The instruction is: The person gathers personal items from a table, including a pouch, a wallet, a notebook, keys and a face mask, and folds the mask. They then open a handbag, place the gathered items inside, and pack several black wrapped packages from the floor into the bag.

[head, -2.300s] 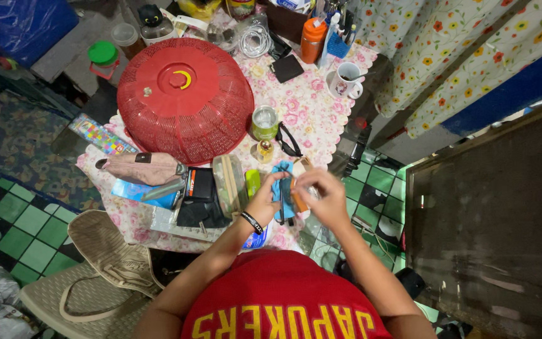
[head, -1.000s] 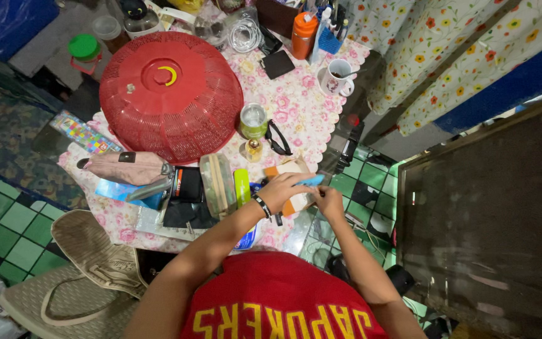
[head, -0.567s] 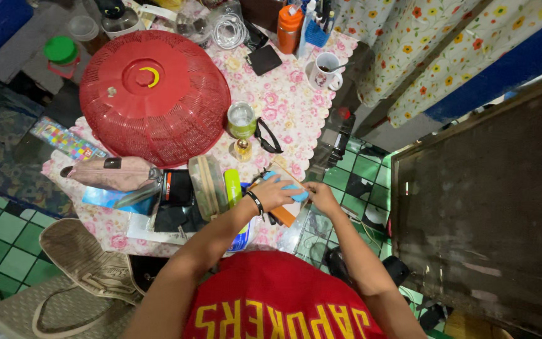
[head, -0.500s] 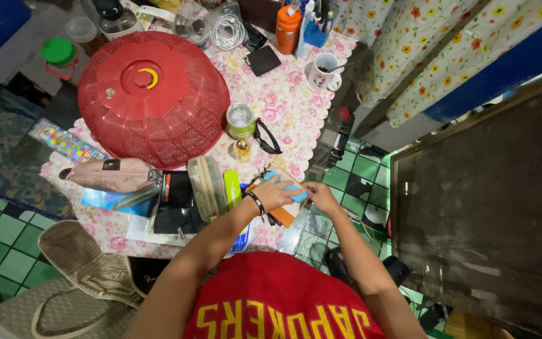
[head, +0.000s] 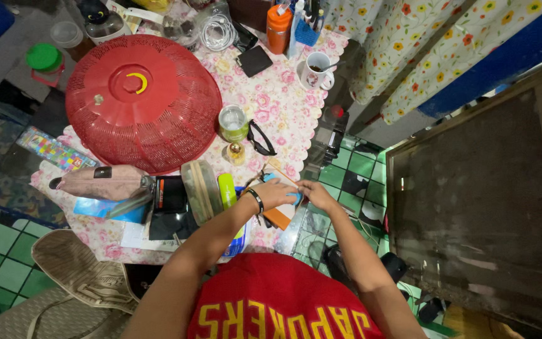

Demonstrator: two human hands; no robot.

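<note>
Since both hands meet at the table's near edge, the small blue thing (head: 293, 196) sits pinched between them over an orange block (head: 277, 218). Left hand (head: 275, 193) curls around it; right hand (head: 314, 194) covers its end, so I can't tell what it is. Red mesh food cover (head: 142, 103) sits well apart.

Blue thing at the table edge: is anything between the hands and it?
Nothing visible. The left hand lies on the blue thing and the right hand touches it from the other side, over an orange object.
</note>
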